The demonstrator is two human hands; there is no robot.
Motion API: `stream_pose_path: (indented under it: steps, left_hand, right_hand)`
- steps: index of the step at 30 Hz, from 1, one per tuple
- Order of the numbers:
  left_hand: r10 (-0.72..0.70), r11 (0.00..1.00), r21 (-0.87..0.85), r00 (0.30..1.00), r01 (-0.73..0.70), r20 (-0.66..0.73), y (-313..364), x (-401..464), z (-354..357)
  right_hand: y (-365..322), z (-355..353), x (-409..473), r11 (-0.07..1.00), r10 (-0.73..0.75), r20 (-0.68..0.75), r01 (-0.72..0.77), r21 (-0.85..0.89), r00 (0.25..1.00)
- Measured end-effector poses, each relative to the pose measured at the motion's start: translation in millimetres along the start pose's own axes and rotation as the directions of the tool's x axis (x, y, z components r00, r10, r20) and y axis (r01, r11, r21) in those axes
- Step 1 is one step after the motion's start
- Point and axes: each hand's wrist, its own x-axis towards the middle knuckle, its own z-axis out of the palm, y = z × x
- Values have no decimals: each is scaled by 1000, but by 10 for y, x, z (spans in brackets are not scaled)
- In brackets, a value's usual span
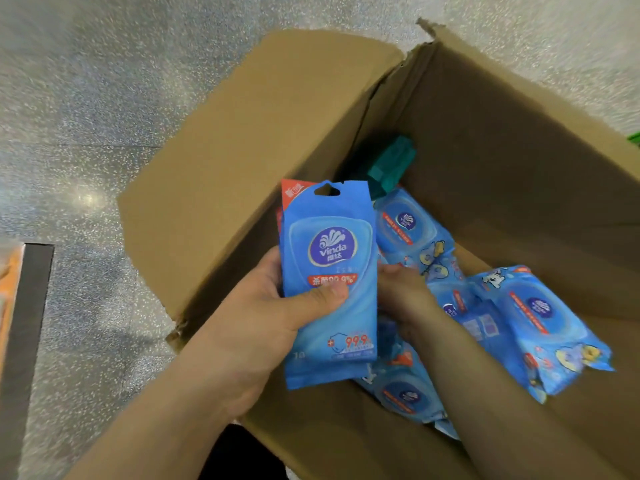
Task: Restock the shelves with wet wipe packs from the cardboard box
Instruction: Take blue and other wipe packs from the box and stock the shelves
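An open cardboard box [249, 140] stands on the floor with several blue wet wipe packs [540, 327] lying loose inside. My left hand [277, 313] grips a flat blue Vinda wet wipe pack [332, 237] upright over the box's left side, thumb across its front. At least one more pack sits behind it in the same hand. My right hand [405, 292] reaches down into the box among the packs, just right of the held pack. Its fingers are hidden behind that pack, so its grasp is unclear.
A teal package [391, 164] lies deep in the box's far corner. The box's left flap [221, 202] stands open over speckled grey floor [86, 116]. A dark shelf base with an orange item [14, 292] shows at the left edge.
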Motion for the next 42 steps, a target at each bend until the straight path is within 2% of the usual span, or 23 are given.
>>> stream_pose_path:
  steps: [4, 7, 8, 11, 13, 15, 16, 18, 20, 22, 24, 26, 27, 29, 31, 34, 38, 42]
  left_hand:
    - [-31, 998, 63, 999, 30, 20, 43, 36, 47]
    - [-43, 995, 86, 999, 42, 9, 113, 40, 173]
    - [-43, 994, 102, 999, 42, 13, 123, 47, 218]
    - [-47, 977, 206, 999, 45, 6, 109, 115, 338]
    - [-76, 952, 297, 997, 72, 1, 116, 112, 490]
    - [-116, 933, 348, 992, 94, 42, 81, 112, 645]
    - [-143, 929, 353, 987, 109, 72, 51, 123, 710]
    - [-214, 940, 294, 970, 173, 112, -14, 129, 847]
    - [-231, 952, 254, 946, 171, 230, -115, 115, 952]
    - [-244, 955, 235, 929, 180, 279, -142, 32, 1013]
    - [-281, 944, 245, 926, 220, 252, -225, 79, 905]
    - [-282, 934, 284, 935, 217, 213, -184, 83, 838]
    - [-276, 938, 274, 936, 212, 220, -182, 85, 794]
    - [-273, 951, 214, 931, 223, 244, -175, 76, 739]
    - [-246, 960, 196, 937, 200, 248, -154, 59, 698]
    - [-197, 972, 168, 959, 163, 206, -145, 39, 604]
    - [-156, 981, 135, 978, 137, 140, -163, 8, 475]
    - [-168, 978, 148, 978, 150, 120, -146, -58, 382]
  right_hand:
    - [183, -677, -443, 962, -248, -151, 225, -157, 957]
    - [111, -1134, -831, 895, -413, -146, 371, -248, 899]
    - [59, -1263, -960, 886, -437, -125, 402, -232, 891]
    - [-159, -1493, -1308, 877, -481, -32, 480, -33, 876]
    - [-319, -1514, -1435, 848, -530, 37, 530, 5, 847]
    - [-483, -1458, -1460, 813, -574, 101, 580, -45, 813]
    - [-554, -1417, -1430, 786, -597, 105, 606, -123, 795]
    - [-659, -1321, -1326, 698, -646, 78, 630, -342, 759]
    - [-677, -1235, -1216, 639, -683, 38, 622, -453, 730]
    - [-612, -1152, -1160, 666, -677, 20, 624, -408, 736]
    - [-469, -1140, -1095, 716, -677, -89, 626, -309, 731]
    - [-181, -1263, -921, 787, -617, -295, 577, -219, 729]
    - [25, -1348, -794, 836, -548, -394, 498, -231, 738]
    - [534, -1476, -532, 905, -389, -497, 223, -362, 776]
    - [1008, -1476, -328, 837, -326, -454, 31, -546, 829]
    - [1338, -1252, -133, 635, -383, -390, -68, -770, 837]
    - [1267, -1039, -14, 492, -351, -489, -287, -822, 799]
    - [1195, -1136, 3, 462, -326, -429, -254, -850, 843]
